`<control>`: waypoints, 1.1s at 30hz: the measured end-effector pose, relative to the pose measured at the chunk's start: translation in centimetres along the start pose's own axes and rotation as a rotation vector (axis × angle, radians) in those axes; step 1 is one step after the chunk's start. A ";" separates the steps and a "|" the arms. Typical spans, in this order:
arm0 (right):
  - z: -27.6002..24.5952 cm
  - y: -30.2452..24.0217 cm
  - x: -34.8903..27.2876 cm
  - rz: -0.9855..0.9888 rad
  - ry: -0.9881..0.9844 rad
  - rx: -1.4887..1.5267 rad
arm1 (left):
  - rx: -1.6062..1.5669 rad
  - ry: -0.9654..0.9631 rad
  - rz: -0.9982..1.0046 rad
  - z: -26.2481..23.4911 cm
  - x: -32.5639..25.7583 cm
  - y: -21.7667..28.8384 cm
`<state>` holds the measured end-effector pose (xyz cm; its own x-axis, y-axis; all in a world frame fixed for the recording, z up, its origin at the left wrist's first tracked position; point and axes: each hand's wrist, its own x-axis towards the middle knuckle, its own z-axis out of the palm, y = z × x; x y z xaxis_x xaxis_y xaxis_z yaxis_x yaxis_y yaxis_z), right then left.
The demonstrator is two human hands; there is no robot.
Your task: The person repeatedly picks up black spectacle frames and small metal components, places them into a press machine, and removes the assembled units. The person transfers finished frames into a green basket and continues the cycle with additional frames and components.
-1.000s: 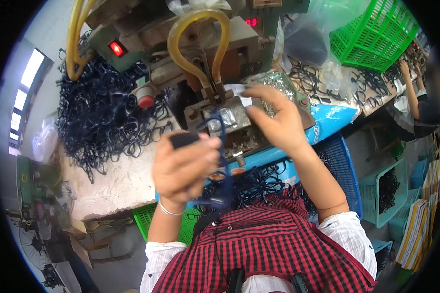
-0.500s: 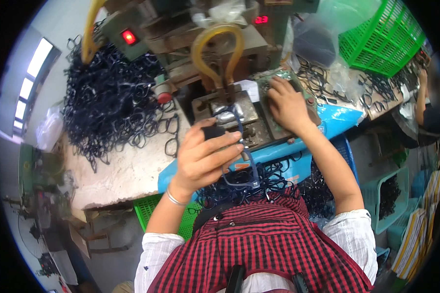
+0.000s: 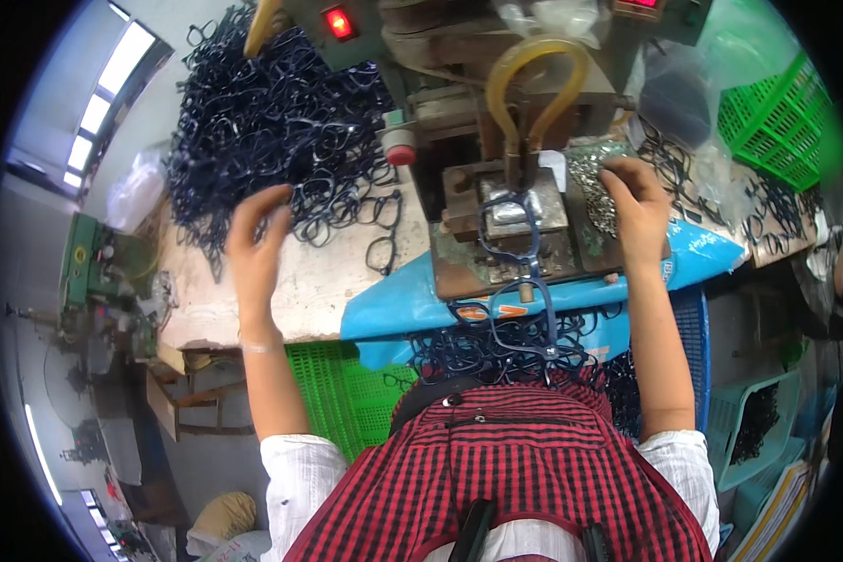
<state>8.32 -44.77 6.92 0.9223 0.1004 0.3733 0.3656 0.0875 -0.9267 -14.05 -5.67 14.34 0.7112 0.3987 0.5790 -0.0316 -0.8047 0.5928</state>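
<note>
Away from the machine, my left hand (image 3: pixel 260 242) hovers beside the pile of dark eyeglass frames (image 3: pixel 253 122). Its fingers are curved and apart, with nothing visible in them. My right hand (image 3: pixel 639 211) is at the tray of small metal parts (image 3: pixel 595 192), thumb and fingertips drawn close together; anything between them is too small to make out. One dark blue eyeglass frame (image 3: pixel 534 245) rests on the machine's metal block (image 3: pixel 534 214) under the press head, its other rim hanging over the front edge. Neither hand touches it.
A yellow hose loop (image 3: pixel 496 80) rises above the block. A red push button (image 3: pixel 400 155) stands at its left. Blue plastic sheeting (image 3: pixel 393 304) covers the bench edge, with more frames (image 3: pixel 450 351) below it. Green baskets (image 3: pixel 337 393) stand under the bench and at the back right.
My left hand has let go of the eyeglass frame and moved left toward the pile. The frame stays on the block. My right hand remains at the tray, its fingers more bent. The view has shifted.
</note>
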 end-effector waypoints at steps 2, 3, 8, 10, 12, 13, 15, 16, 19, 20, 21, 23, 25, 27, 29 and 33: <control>0.8 0.5 0.3 0.067 0.010 0.159 | 0.465 -0.137 0.110 2.7 -1.0 -8.6; 0.3 1.2 0.3 0.072 0.031 0.173 | 0.688 -0.136 0.187 5.2 -1.7 -13.2; -5.3 0.0 -3.4 0.092 0.178 -0.266 | 0.360 0.126 -0.273 13.4 -5.0 -10.4; -8.0 -0.2 -4.2 -0.006 0.238 -0.327 | 0.413 0.194 -0.105 13.4 -4.7 -9.8; -9.5 -1.1 -4.8 0.005 0.277 -0.387 | 0.500 0.208 -0.023 12.8 -3.6 -7.5; -9.0 -1.8 -4.9 0.007 0.245 -0.287 | 0.422 0.172 -0.017 11.9 -3.1 -6.1; -6.3 -4.0 -4.7 -0.041 0.123 -0.268 | -0.040 0.161 -0.361 11.0 -2.3 -4.9; -4.7 -5.4 -4.2 -0.053 0.018 -0.241 | -0.246 0.212 -0.370 11.5 -1.9 -4.1; 1.1 -7.4 -1.6 -0.192 -0.142 -0.119 | -0.687 0.144 -0.335 11.8 -0.9 -4.1; 2.6 -7.0 -0.4 -0.164 -0.198 -0.035 | -0.865 0.115 -0.427 12.4 -1.1 -4.0; 3.9 -6.0 0.1 -0.076 -0.181 -0.025 | -1.042 0.068 -0.519 13.5 -1.5 -3.2; 5.4 -5.4 -1.0 0.026 -0.198 0.104 | -1.261 0.123 -0.629 15.2 -3.8 -1.5; 6.2 -5.5 -1.8 0.056 -0.171 0.150 | -1.274 0.179 -0.801 14.8 -5.9 1.1; 6.6 -5.2 -2.8 0.098 -0.150 0.147 | -1.323 0.164 -0.948 13.8 -7.9 1.5; 6.6 -5.7 -2.9 0.066 -0.132 0.188 | -1.283 0.159 -0.602 12.2 -5.3 6.9; 6.6 -6.7 -2.7 0.097 -0.140 0.247 | -0.705 0.137 0.222 8.7 0.9 17.1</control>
<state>2.57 -39.05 12.40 0.9188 0.2540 0.3022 0.2194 0.3079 -0.9258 -7.83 -22.86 20.14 0.5435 0.3483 0.7637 -0.6389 -0.4184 0.6455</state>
